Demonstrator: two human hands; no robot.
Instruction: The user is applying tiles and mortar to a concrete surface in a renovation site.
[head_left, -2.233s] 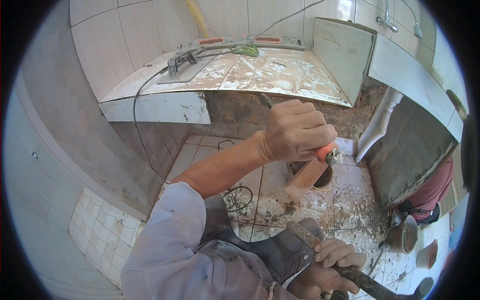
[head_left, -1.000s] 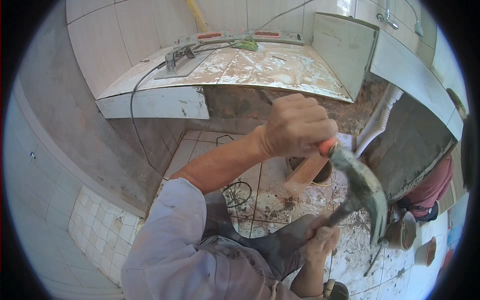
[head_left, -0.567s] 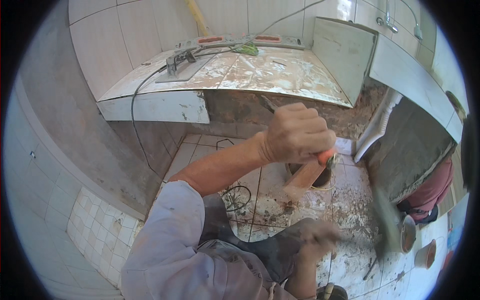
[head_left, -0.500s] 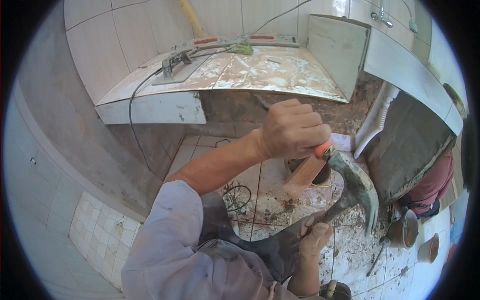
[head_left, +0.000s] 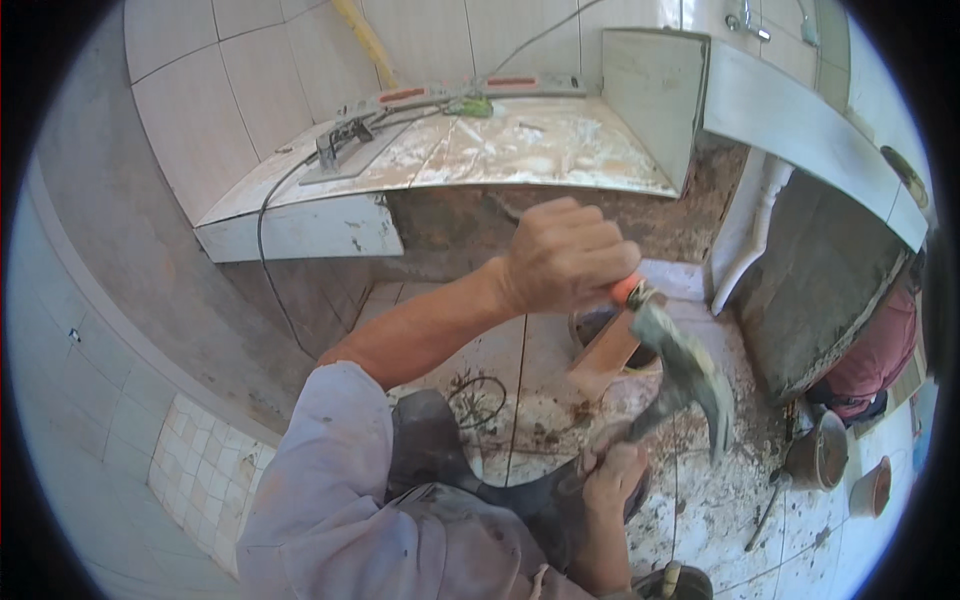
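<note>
White-smeared tile counter (head_left: 560,155) is the biggest item ahead of me. Next down, dirty floor (head_left: 720,505). Under the counter's front lip: rough brown bare strip (head_left: 440,222), my work face. Brown board (head_left: 607,352) slants just below my chisel hand.

Hammer (head_left: 685,365): head up at the chisel butt, claw curving down toward the floor. Orange-handled chisel (head_left: 627,289): butt toward me and to the right, blade running up-left to the bare strip.

Left hand (head_left: 570,255): fingers pressed together in a full fist round the chisel grip. Right hand (head_left: 612,475): fingers wrapped round the hammer handle, low and right.

Step in hand, my read: driving the chisel at the strip. Can't tell if the hammer face touches the butt or if the tip bites; knuckles and blur cover it. Next blow calls for a firm left wrist, blade angle held, and a square hit clear of my thumb.
</note>
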